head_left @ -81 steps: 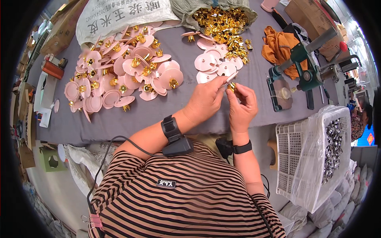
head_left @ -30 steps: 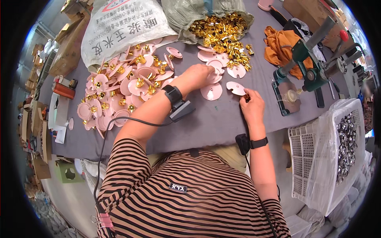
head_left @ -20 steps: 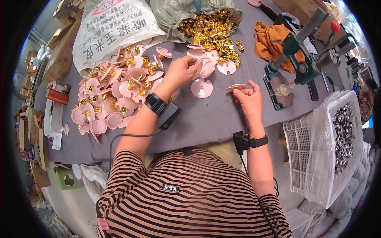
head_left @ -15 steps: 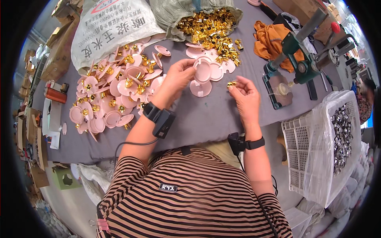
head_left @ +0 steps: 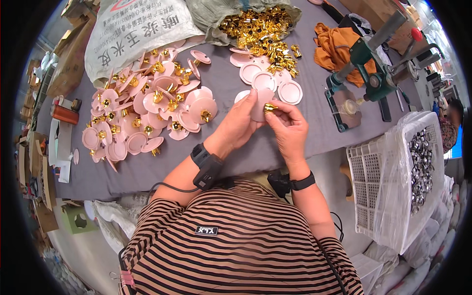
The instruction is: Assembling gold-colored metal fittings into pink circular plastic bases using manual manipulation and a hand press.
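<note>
My left hand (head_left: 239, 123) is closed around a pink round disc (head_left: 262, 104), thumb along its edge. Close to its right, my right hand (head_left: 290, 129) pinches a small gold metal fitting (head_left: 270, 107) against or just beside the disc; whether they touch I cannot tell. More bare pink discs (head_left: 290, 92) lie beyond my hands. To the left spreads a heap of pink discs with gold fittings attached (head_left: 162, 101). At the far side, loose gold fittings (head_left: 258, 29) spill out of a pale green plastic sack (head_left: 206, 22).
A green hand press (head_left: 366, 64) stands at the right beside an orange cloth (head_left: 339, 51). A white crate (head_left: 376, 187) holding silvery metal parts (head_left: 421, 167) is at the table's right edge. A printed white sack (head_left: 142, 34) lies behind the heap; an orange-brown cylinder (head_left: 65, 113) is far left.
Both hands have come together toward the middle. My left hand has moved nearer with a disc, and my right hand has brought the gold fitting leftward to it. The loose discs have shifted.
</note>
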A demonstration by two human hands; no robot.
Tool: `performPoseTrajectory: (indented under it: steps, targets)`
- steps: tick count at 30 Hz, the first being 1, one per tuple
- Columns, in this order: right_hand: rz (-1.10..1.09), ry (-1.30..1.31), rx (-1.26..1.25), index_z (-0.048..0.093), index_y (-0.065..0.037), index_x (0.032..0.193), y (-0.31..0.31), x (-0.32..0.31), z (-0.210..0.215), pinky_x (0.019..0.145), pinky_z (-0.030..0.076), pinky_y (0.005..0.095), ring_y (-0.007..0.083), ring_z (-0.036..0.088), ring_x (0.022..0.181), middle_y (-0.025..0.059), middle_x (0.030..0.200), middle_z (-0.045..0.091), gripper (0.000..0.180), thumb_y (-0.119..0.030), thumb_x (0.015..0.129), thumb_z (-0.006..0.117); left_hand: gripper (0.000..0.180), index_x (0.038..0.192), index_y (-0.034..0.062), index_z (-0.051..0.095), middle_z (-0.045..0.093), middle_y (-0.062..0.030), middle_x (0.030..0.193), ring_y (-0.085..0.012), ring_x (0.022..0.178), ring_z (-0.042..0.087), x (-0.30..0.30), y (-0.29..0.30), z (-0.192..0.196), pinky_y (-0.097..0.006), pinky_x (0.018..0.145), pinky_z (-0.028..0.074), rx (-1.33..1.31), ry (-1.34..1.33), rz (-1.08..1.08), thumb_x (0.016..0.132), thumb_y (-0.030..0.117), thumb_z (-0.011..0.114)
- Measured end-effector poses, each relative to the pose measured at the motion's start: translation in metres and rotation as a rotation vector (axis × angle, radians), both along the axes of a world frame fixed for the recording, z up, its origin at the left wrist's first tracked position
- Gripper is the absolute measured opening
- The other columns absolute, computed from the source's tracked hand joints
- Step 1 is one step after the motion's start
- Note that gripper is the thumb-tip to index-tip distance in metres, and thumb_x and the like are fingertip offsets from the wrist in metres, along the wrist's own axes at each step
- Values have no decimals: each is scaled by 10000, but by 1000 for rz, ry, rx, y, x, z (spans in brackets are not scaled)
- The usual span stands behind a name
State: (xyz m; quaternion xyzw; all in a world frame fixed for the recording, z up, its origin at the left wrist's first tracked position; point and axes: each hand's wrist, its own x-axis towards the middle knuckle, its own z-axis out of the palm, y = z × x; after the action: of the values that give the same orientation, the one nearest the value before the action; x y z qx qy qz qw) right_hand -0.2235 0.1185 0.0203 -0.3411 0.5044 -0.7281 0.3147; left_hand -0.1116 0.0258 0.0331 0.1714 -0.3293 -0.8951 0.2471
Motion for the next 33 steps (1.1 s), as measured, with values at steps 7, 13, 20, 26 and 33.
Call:
performPoseTrajectory:
  steps: [7,13,20,26,33]
  targets:
    - [-128,322,-28,688,19,1065,2,-4,1,816,594,285,159,705,941,102,1108,687,255,65,820,740,425,1382,3,484,581,-124,1321,-222,1192,591,4,1,0,-397,1012,499,64,47,80,1097,298,374]
    - [-205,534,-37,703,-5,1040,4,-7,2,802,587,290,187,713,918,110,1089,697,257,57,797,757,404,1385,13,485,585,-109,1320,-199,1178,593,4,7,5,-371,991,501,-30,-12,108,1096,273,377]
    - [-300,860,-78,722,-37,1013,7,-6,7,827,561,332,250,698,951,117,1062,711,258,24,773,794,406,1384,14,479,591,-102,1310,-185,1172,592,4,11,9,-358,986,499,-45,-53,132,1102,282,362]
    - [-281,864,-98,720,-31,1015,8,-6,18,809,565,326,254,700,939,115,1052,709,259,27,773,791,395,1350,2,486,587,-126,1307,-206,1150,607,5,7,9,-393,992,511,-14,-5,109,1105,278,346]
    - [-336,944,-149,717,-27,1012,8,-7,13,794,567,329,262,700,925,117,1038,705,266,36,764,788,394,1351,10,487,590,-112,1306,-205,1161,601,5,11,10,-395,999,500,-18,-7,119,1107,281,338]
